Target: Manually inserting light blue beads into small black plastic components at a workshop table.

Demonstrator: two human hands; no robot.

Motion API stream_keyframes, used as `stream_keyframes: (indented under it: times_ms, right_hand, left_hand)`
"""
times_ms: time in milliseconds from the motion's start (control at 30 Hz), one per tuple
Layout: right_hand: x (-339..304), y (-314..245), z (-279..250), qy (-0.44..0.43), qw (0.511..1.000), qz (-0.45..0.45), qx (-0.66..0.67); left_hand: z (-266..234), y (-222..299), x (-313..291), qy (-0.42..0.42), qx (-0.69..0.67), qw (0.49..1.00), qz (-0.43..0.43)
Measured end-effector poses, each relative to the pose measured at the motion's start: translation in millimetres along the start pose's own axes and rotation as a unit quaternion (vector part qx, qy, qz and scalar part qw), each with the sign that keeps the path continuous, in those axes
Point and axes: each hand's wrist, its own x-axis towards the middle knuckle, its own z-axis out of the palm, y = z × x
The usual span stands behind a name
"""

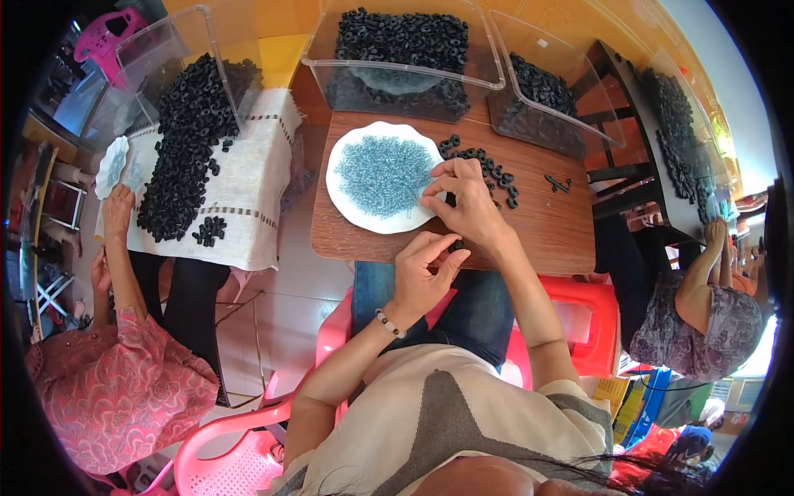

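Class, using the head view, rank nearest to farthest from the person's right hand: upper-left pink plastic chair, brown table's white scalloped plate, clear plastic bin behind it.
1. White scalloped plate: just left of the right hand.
2. Clear plastic bin: behind the plate.
3. Pink plastic chair: far upper left.

A beige short-sleeved top (509, 401) is worn, its front marked by a large pointed grey shape (440, 409), its right sleeve (589, 407) patched with grey. Blue denim jeans (490, 310) are worn below; the left wrist (400, 314) is ringed by a pale-and-dark beaded bracelet (389, 324).
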Motion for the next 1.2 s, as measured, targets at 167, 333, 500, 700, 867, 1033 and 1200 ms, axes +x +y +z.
stream_keyframes:
  times_ms: [167,333,500,700,867,1033,1200]
  right_hand:
    - [1.9,-3.0,3.1,-0.020,1.000,0.019,0.004]
    - [-0.6,7.7,12.9,-0.023,0.999,0.011,-0.025]
    - [-2.4,1.5,11.5,-0.007,0.999,0.003,-0.031]
    - [-2.6,-10.4,-1.2,-0.060,0.993,-0.102,0.013]
    - [-8.3,-14.3,-3.9,-0.082,0.985,-0.144,-0.042]
    - [-14.9,-12.4,-2.6,-0.067,0.982,-0.174,-0.036]
    - [-19.7,-8.8,-1.0,-0.042,0.983,-0.179,-0.026]
  left_hand:
    - [-2.4,6.6,1.6,0.029,0.022,0.998,0.053]
    - [-1.4,7.8,1.7,0.041,0.031,0.996,0.074]
    - [-0.7,7.7,0.9,0.044,0.031,0.995,0.081]
    - [-2.8,12.5,-0.7,0.042,0.036,0.993,0.105]
    - [-1.7,8.3,-6.2,0.023,0.028,0.994,0.106]
    - [-1.9,8.4,-5.0,0.020,0.028,0.994,0.101]
    - [-1.5,10.6,-4.4,0.021,0.020,0.995,0.091]
